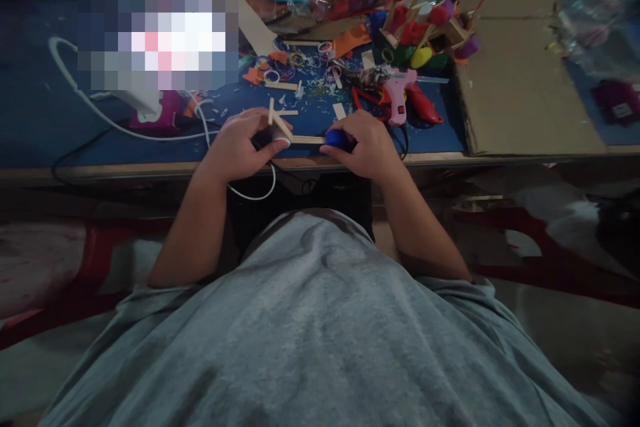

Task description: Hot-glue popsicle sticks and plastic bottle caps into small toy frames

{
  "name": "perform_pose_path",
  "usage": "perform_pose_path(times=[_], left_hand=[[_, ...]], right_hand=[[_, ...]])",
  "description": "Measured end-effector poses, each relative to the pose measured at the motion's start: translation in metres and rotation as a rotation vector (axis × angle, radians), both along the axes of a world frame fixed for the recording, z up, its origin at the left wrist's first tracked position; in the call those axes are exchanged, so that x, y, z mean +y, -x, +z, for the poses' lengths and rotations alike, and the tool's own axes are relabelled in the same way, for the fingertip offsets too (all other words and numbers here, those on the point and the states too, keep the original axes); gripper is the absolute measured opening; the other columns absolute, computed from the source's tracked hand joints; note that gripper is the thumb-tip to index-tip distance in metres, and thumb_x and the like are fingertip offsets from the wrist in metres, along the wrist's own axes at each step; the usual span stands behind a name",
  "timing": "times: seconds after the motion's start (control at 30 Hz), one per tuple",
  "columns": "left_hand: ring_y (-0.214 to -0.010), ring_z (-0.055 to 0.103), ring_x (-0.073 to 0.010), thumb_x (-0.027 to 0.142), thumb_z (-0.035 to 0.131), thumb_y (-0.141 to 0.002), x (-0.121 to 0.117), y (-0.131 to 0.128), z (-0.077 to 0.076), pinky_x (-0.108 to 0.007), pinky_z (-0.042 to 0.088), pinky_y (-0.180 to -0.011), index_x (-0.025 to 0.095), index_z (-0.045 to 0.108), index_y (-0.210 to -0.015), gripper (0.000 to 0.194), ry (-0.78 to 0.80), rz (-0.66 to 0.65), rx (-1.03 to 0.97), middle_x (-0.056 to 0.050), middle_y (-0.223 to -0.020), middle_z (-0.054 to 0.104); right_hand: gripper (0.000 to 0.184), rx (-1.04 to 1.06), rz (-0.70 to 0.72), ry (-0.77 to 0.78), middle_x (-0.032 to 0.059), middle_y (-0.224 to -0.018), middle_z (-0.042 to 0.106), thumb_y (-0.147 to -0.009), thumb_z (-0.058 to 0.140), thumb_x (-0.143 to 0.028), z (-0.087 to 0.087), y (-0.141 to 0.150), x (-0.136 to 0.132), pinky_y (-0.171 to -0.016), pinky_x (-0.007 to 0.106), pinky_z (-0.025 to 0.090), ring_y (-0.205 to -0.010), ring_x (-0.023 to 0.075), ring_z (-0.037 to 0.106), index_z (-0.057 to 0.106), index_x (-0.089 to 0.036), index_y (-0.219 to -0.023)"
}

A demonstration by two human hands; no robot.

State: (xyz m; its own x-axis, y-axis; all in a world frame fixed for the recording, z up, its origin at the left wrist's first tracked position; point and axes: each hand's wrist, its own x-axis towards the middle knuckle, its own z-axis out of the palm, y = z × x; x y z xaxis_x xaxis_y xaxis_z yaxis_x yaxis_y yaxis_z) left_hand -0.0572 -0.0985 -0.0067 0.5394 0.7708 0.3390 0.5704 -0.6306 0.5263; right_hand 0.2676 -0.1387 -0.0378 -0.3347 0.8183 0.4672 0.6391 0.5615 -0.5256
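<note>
My left hand [243, 145] is closed around a small frame of pale wooden sticks [286, 128] at the near edge of the blue table [40, 120]. One stick runs right from the frame to a blue ball [336, 139]. My right hand [366, 143] is closed on that blue ball. Both hands hover just above the table edge, close together, with the stick frame between them.
A pink glue gun [399, 95] and red pliers [424, 107] lie just beyond my right hand. Finished stick toys with coloured balls [425, 30] stand at the back. Cardboard [520, 60] covers the right side. White cables [100, 113], rubber bands and scraps litter the middle.
</note>
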Motion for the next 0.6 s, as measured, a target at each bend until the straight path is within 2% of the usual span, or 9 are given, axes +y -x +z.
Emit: perform_pose_path(times=[0.13, 0.23, 0.4, 0.47, 0.6], left_hand=[[-0.123, 0.084, -0.0369, 0.061, 0.077, -0.106, 0.003, 0.008, 0.001, -0.054, 0.065, -0.118, 0.025, 0.088, -0.129, 0.044, 0.004, 0.011, -0.03, -0.013, -0.127, 0.088], [-0.112, 0.086, -0.034, 0.066, 0.078, -0.107, 0.003, 0.013, 0.003, -0.05, 0.069, -0.108, 0.026, 0.089, -0.133, 0.049, 0.025, 0.029, -0.076, -0.011, -0.122, 0.089], [-0.111, 0.086, -0.0327, 0.077, 0.086, -0.1, 0.001, 0.007, 0.009, -0.053, 0.073, -0.108, 0.026, 0.089, -0.13, 0.06, 0.129, 0.019, -0.317, -0.013, -0.121, 0.09], [-0.106, 0.086, -0.0318, 0.079, 0.094, -0.093, 0.002, 0.001, 0.014, -0.055, 0.074, -0.105, 0.027, 0.089, -0.126, 0.062, 0.21, -0.014, -0.416, -0.012, -0.118, 0.09], [-0.104, 0.083, -0.029, 0.069, 0.105, -0.085, 0.013, -0.017, 0.032, -0.052, 0.074, -0.101, 0.029, 0.091, -0.116, 0.053, 0.38, -0.081, -0.652, -0.01, -0.116, 0.089]], right_hand=[[0.036, 0.03, -0.013, -0.028, 0.0145, -0.11, 0.084, -0.106, 0.081, -0.059, 0.003, -0.001, -0.001, -0.104, 0.057, 0.06, -0.105, 0.0363, 0.075, 0.08, -0.024, -0.113], [0.039, 0.068, -0.024, -0.046, 0.0152, -0.113, 0.087, -0.106, 0.079, -0.062, 0.005, -0.001, -0.002, -0.104, 0.056, 0.061, -0.108, 0.0371, 0.077, 0.081, -0.024, -0.115], [0.045, 0.151, 0.014, -0.048, 0.015, -0.117, 0.089, -0.107, 0.078, -0.067, 0.01, -0.001, -0.003, -0.104, 0.054, 0.062, -0.111, 0.0356, 0.08, 0.082, -0.023, -0.118], [0.048, 0.154, 0.013, -0.062, 0.0155, -0.117, 0.089, -0.108, 0.077, -0.069, 0.016, 0.0, -0.002, -0.102, 0.052, 0.063, -0.109, 0.0348, 0.081, 0.083, -0.022, -0.119], [0.058, 0.085, -0.004, -0.094, 0.0141, -0.108, 0.086, -0.108, 0.072, -0.077, 0.039, -0.005, 0.008, -0.088, 0.048, 0.063, -0.095, 0.0318, 0.077, 0.083, -0.021, -0.12]])
